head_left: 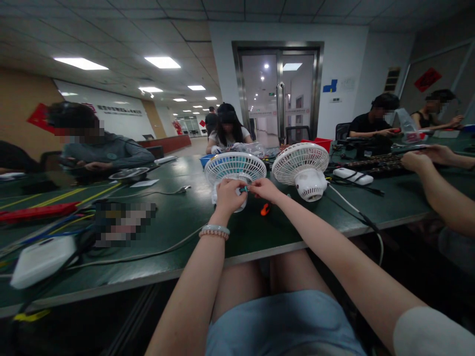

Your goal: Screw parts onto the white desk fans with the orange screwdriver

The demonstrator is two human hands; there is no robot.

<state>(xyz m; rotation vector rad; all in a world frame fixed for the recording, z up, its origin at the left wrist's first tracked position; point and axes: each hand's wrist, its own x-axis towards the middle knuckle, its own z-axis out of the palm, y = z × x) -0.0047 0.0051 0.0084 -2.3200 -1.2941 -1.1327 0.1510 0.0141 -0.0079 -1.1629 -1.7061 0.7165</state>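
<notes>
Far left of the green table (178,217): a white box (40,259) near the front edge, cables (55,230) and a red strip (37,211) behind it, little bare surface between them. Centre: left hand (228,194), fingers curled, pressed against the back of the left fan (234,168). Right hand (264,190) just beside it, fingertips pinched on a small teal tool (244,189) that meets the left hand. The fan sits well back from the front edge, with bare table between. An orange piece (264,209) lies just below the right hand. Right: a second fan (301,165) stands close beside the first, grilles nearly touching; its cord (365,220) runs over the table edge. Far right: another person's hands (421,159) near a white adapter (352,175); room there is tight
</notes>
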